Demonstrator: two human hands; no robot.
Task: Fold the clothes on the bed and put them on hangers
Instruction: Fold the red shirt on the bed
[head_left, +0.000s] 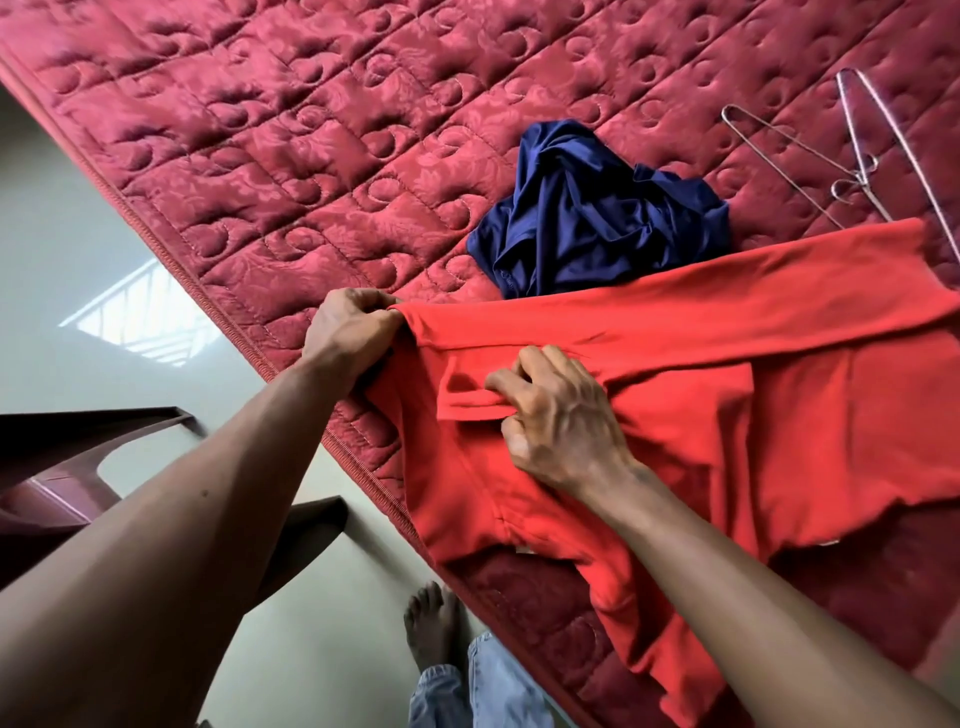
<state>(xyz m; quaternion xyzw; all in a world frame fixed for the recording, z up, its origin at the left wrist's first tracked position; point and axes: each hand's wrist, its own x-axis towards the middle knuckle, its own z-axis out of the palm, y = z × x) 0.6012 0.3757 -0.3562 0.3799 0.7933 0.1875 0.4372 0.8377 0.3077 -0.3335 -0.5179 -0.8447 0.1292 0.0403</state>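
A red shirt (727, 374) lies spread near the bed's edge, partly folded over itself. My left hand (348, 332) grips its left corner at the fold. My right hand (556, 415) pinches a sleeve band in the middle of the shirt. A crumpled navy garment (592, 223) lies just beyond the red one, touching its far edge. Wire hangers (852, 161) lie at the far right on the bed.
The bed is covered with a dark red quilted mattress cover (311, 156); its edge runs diagonally from upper left to lower middle. A dark maroon plastic chair (62, 467) stands on the pale floor at the left. My bare foot (431, 618) and jeans show below.
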